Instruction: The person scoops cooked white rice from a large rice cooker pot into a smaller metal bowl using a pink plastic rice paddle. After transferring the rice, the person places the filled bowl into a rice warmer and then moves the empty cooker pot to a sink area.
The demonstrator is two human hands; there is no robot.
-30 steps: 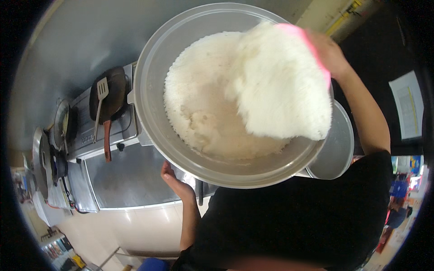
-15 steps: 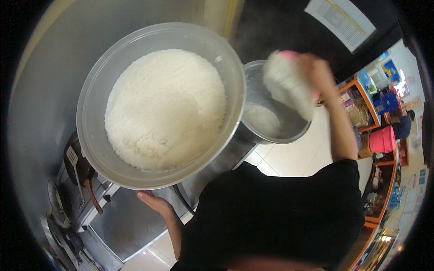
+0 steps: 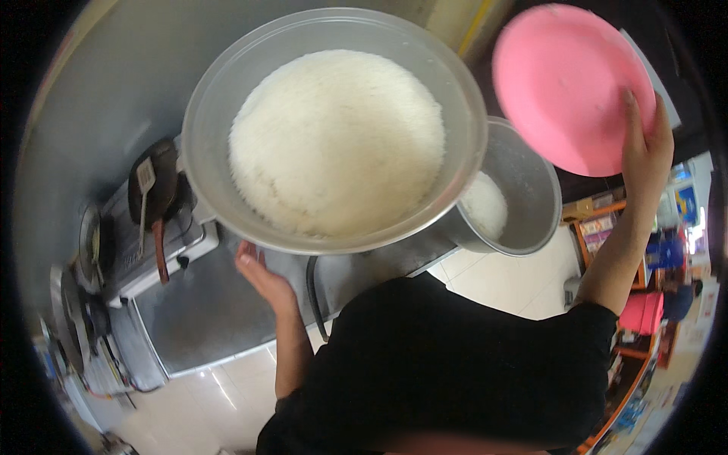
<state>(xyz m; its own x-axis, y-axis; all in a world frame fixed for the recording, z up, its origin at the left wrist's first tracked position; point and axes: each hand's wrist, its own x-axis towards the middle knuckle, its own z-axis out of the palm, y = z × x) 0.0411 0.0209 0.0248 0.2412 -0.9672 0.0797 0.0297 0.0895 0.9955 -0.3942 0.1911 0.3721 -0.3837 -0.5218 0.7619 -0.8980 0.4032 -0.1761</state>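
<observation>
A large round metal pot, filled with a broad mound of white rice, takes up the upper middle. Just under its lower-left rim is my left hand, palm turned toward the pot. Its fingers reach up to the pot's side, partly hidden; whether they bear any weight I cannot tell. My right hand grips the edge of a pink round plate, raised at the upper right with a few grains stuck on it. Below the plate stands a smaller, deep metal pot with some rice in it.
At the left, a dark frying pan with a slotted spatula in it sits on a stove. A steel counter runs below the large pot. Shelves and a pink bin stand at the right, near another person.
The pink plate, tipped and covered with rice over the small pot before, is now higher and to the right, almost bare. Both pots appear shifted rightward in view.
</observation>
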